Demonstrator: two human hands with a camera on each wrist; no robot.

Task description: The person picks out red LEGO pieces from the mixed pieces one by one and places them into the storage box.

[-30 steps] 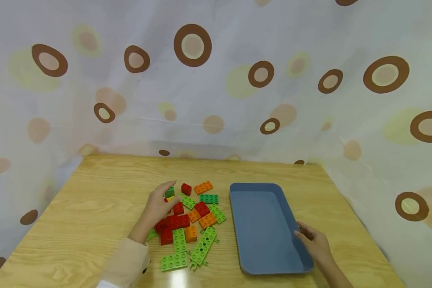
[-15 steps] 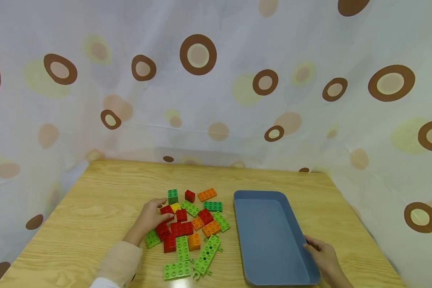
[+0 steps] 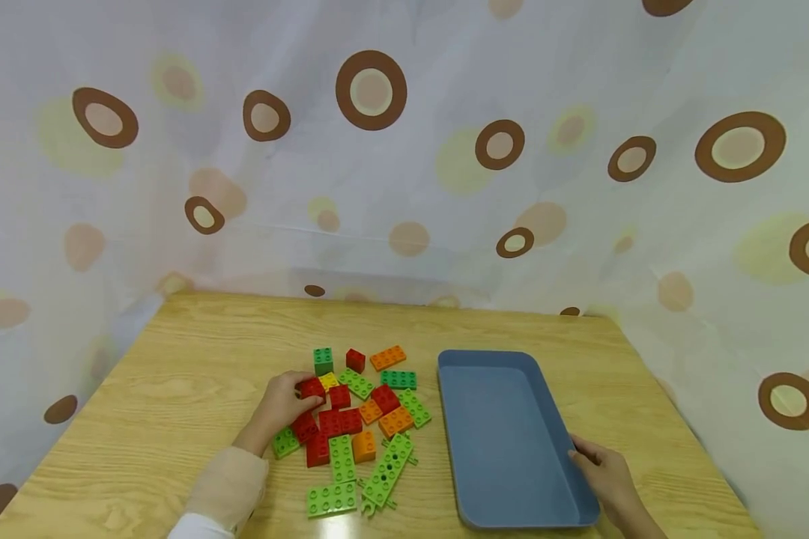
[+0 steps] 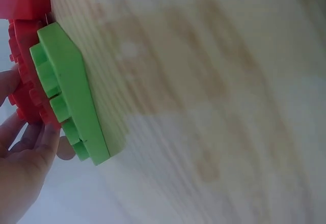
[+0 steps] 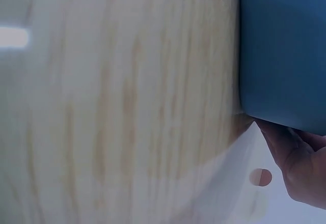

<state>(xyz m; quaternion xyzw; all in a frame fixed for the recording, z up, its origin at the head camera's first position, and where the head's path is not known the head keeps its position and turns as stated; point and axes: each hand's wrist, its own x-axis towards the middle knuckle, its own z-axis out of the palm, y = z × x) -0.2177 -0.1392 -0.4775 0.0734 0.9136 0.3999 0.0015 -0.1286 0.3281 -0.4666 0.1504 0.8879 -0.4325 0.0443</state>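
My left hand [image 3: 279, 404] pinches a red building brick [image 3: 313, 389] between thumb and fingers at the left side of a loose pile. Beside that brick lie a yellow brick [image 3: 328, 382] and another red brick [image 3: 304, 427]. In the left wrist view, the fingers of the left hand [image 4: 25, 168] are round red studded bricks, just behind a light green brick [image 4: 74, 96]. Over on the right, my right hand [image 3: 607, 475] grips the side wall of a blue-grey tray [image 3: 515, 442], thumb at the rim. The right wrist view has its fingers under the tray's corner.
Around the held brick are spread more bricks: a dark green block [image 3: 323, 361], an orange plate [image 3: 387, 357], a light green chassis piece [image 3: 387, 470] and several others. All lie on a wooden table [image 3: 195, 359]. A patterned cloth [image 3: 404, 187] hangs behind the table.
My left hand has come down from over the pile, back towards its left side, and closed its fingers on a red brick. The right hand keeps its hold on the tray.
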